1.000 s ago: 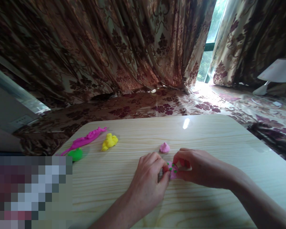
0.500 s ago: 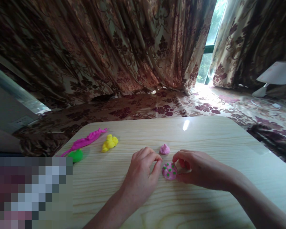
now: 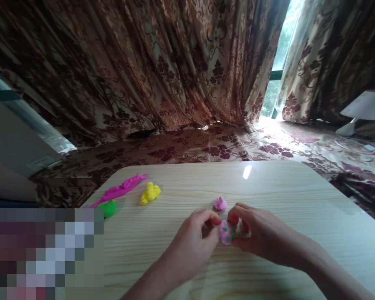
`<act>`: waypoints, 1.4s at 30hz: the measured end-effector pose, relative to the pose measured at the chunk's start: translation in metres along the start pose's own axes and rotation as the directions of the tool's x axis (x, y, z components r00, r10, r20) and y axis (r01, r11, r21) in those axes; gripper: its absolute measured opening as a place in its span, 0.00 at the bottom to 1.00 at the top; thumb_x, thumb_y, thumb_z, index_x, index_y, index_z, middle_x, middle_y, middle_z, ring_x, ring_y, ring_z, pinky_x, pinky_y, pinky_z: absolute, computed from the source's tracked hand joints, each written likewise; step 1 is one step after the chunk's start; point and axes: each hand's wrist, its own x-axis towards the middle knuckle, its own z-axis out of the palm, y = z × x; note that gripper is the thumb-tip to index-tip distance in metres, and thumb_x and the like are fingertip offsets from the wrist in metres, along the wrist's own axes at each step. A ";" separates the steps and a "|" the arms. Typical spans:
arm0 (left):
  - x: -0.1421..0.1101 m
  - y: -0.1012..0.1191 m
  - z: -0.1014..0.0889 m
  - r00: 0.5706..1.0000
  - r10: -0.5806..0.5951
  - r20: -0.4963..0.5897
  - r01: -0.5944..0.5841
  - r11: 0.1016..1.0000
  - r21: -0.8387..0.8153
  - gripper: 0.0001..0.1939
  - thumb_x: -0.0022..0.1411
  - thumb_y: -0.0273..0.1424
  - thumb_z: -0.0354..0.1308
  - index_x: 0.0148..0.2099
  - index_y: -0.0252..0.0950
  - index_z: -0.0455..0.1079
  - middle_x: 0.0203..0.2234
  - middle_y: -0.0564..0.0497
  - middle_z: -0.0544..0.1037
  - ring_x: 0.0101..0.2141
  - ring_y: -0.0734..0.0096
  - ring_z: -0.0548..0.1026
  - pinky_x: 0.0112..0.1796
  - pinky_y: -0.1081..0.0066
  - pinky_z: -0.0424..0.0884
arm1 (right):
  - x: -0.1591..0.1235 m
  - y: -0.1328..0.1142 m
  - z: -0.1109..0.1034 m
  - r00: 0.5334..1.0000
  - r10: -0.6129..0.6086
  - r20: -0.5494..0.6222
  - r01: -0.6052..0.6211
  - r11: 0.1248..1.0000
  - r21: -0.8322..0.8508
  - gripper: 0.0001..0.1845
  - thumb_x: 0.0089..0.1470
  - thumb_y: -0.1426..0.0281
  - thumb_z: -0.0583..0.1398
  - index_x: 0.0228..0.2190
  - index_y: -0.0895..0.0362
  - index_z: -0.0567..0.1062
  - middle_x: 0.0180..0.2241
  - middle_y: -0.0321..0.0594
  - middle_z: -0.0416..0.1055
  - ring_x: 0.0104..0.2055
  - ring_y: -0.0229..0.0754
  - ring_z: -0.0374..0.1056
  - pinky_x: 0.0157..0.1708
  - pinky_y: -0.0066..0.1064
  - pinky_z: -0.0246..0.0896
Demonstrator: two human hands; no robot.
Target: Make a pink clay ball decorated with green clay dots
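Note:
A pink clay disc (image 3: 226,233) dotted with green bits is between my two hands, tilted or bent so that it looks narrower across. My left hand (image 3: 203,231) pinches at its left edge with thumb and forefinger. At the opposite edge, my right hand (image 3: 246,223) grips it between thumb and curled fingers. Just beyond the disc, a small pink clay lump (image 3: 220,203) with a pointed top sits on the table, touched by neither hand.
On the wood-grain table (image 3: 181,183), a yellow clay lump (image 3: 150,193), a long magenta clay strip (image 3: 121,189) and a green clay lump (image 3: 108,208) lie at the left. A pixelated patch covers the lower left. Behind stand patterned curtains (image 3: 175,62) and a white lamp (image 3: 364,105).
The disc, flat on the table before, now looks tilted or bent between my fingers. My left hand has closed in on its left edge. The whole view has shifted slightly.

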 end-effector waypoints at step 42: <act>0.001 0.019 -0.013 0.955 -0.149 0.255 0.293 0.585 -0.756 0.08 0.56 0.31 0.58 0.36 0.31 0.73 0.32 0.46 0.75 0.33 0.71 0.71 0.37 0.70 0.67 | 0.006 -0.016 -0.021 0.999 0.049 -0.023 -0.024 0.782 0.622 0.15 0.58 0.59 0.54 0.30 0.57 0.72 0.30 0.36 0.70 0.34 0.39 0.64 0.33 0.27 0.59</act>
